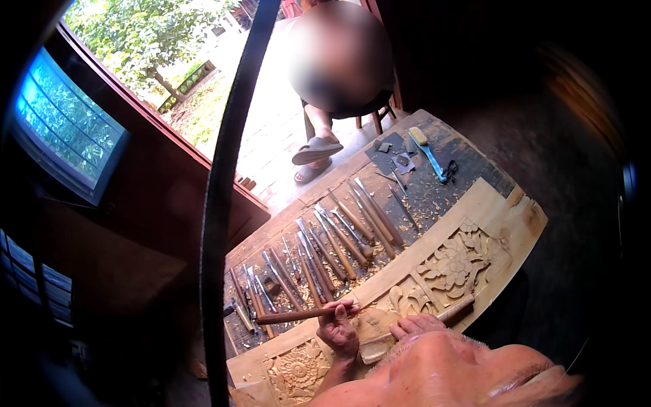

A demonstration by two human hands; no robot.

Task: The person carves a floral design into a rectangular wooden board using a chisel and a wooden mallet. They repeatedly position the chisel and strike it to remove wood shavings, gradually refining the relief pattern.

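The left hand [337, 330] is clenched around a long wooden-handled chisel [302, 315], which lies nearly level with its handle running out toward 9 o'clock and its tip hidden behind the fingers. The right hand [417, 325] sits just beside it at 3 o'clock, its fingers wrapped around a wooden mallet [456, 310] whose far end points toward 2 o'clock. Both hands rest over a pale carved panel [461, 261] with flower and leaf relief, which stretches diagonally along the near edge of the bench [434, 190] from 7 o'clock to 2 o'clock. Between the hands lies a lighter rounded wooden block [374, 336], touching the panel. Beyond the panel, toward 11 o'clock of the hands, a row of chisels [325, 251] lies side by side on the dark bench top among wood shavings [369, 261]. At the far end of the bench, toward 1 o'clock, lie a blue-handled tool [430, 157] and a few small metal pieces. Past the bench sits another person on a stool, one sandalled foot [316, 149] forward on the paved floor.
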